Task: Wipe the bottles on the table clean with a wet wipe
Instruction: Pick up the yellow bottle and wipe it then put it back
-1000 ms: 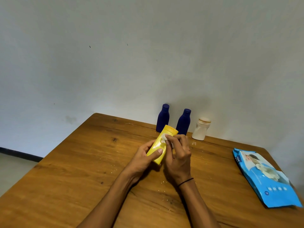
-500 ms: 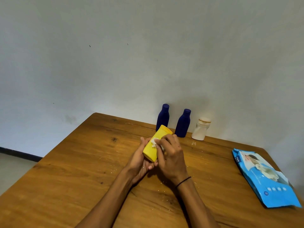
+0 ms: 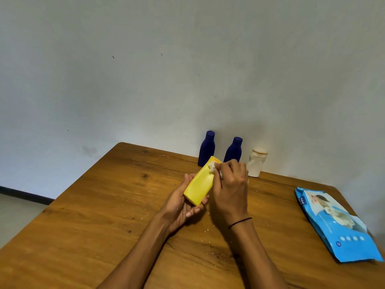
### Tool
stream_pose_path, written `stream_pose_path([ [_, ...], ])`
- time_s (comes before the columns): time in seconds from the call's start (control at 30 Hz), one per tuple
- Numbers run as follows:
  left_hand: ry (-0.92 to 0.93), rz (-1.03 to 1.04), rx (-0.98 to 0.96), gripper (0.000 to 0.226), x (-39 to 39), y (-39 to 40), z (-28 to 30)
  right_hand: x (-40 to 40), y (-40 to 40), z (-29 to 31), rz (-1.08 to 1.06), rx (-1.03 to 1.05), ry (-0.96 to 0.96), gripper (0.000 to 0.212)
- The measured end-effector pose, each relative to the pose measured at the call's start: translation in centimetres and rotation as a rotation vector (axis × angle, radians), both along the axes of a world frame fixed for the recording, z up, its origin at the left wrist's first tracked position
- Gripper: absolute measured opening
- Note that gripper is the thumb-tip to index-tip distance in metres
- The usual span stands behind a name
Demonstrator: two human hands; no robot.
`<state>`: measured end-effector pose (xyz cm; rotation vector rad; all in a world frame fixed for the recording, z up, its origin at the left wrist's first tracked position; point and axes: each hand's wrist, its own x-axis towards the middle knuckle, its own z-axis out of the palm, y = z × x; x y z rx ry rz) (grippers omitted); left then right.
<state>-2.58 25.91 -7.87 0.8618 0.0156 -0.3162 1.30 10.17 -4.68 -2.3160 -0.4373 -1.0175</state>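
My left hand [image 3: 183,205] cradles the yellow bottle [image 3: 200,182] from below, fingers curled around its lower end, tilted above the wooden table [image 3: 104,215]. My right hand [image 3: 229,188] pinches a small white wet wipe [image 3: 212,168] against the bottle's upper end. Just behind the yellow bottle stand two dark blue bottles [image 3: 206,148], and beside them a white bottle [image 3: 257,162]. The blue wipes pack [image 3: 337,224] lies well to the right of it.
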Motion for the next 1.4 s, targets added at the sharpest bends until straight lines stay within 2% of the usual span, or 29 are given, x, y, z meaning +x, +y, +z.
stream_pose_path([
  [0.17, 0.019, -0.004, -0.033, 0.057, -0.4, -0.1, 0.4, 0.1, 0.5, 0.5, -0.02, 0.031, 0.0, 0.011],
  [0.33, 0.002, 0.053, -0.069, 0.059, 0.0, -0.5, -0.2, -2.4, 2.3, 0.1, 0.352, -0.184, 0.057, 0.005],
  [0.43, 0.007, 0.1, -0.116, 0.063, 0.1, -0.4, -0.1, -3.1, 2.8, 0.3, 0.477, -0.213, 0.067, 0.003],
  [0.53, -0.032, 0.137, -0.052, 0.069, 0.4, -0.1, -0.4, -2.9, 2.5, 0.3, 0.474, -0.253, 0.056, 0.006],
  [0.6, -0.036, 0.11, -0.052, 0.063, 0.5, 0.0, -0.6, -2.6, 2.0, 0.1, 0.428, -0.266, 0.041, 0.008],
  [0.73, -0.031, 0.055, -0.054, 0.051, -0.1, -0.4, -0.3, -1.1, 1.0, -0.3, 0.153, -0.172, 0.046, 0.012],
  [0.8, -0.032, 0.052, -0.018, 0.051, 0.0, -0.6, -0.4, -1.0, 1.1, -0.4, 0.089, -0.121, 0.069, 0.009],
  [0.87, -0.025, 0.051, -0.013, 0.059, -0.1, -0.8, -0.3, -1.4, 1.9, -0.5, 0.183, -0.116, 0.068, 0.008],
  [0.97, -0.017, 0.121, -0.104, 0.064, -0.2, -0.8, -0.2, -2.5, 2.8, -0.2, 0.409, -0.129, 0.099, 0.005],
  [1.07, 0.003, 0.195, -0.114, 0.068, 0.0, -0.5, -0.1, -2.7, 2.4, 0.1, 0.501, -0.158, 0.101, 0.002],
  [1.13, 0.001, 0.177, -0.055, 0.072, 0.1, -0.3, -0.1, -2.5, 2.1, -0.2, 0.488, -0.165, 0.097, 0.005],
  [1.3, 0.0, 0.112, 0.085, 0.068, -0.1, -0.6, -0.2, -1.3, 1.6, -0.5, 0.263, -0.097, 0.094, 0.005],
  [1.4, -0.035, 0.142, 0.118, 0.069, -0.1, -0.9, -0.3, -1.7, 2.1, -0.4, 0.305, -0.064, 0.102, 0.005],
])
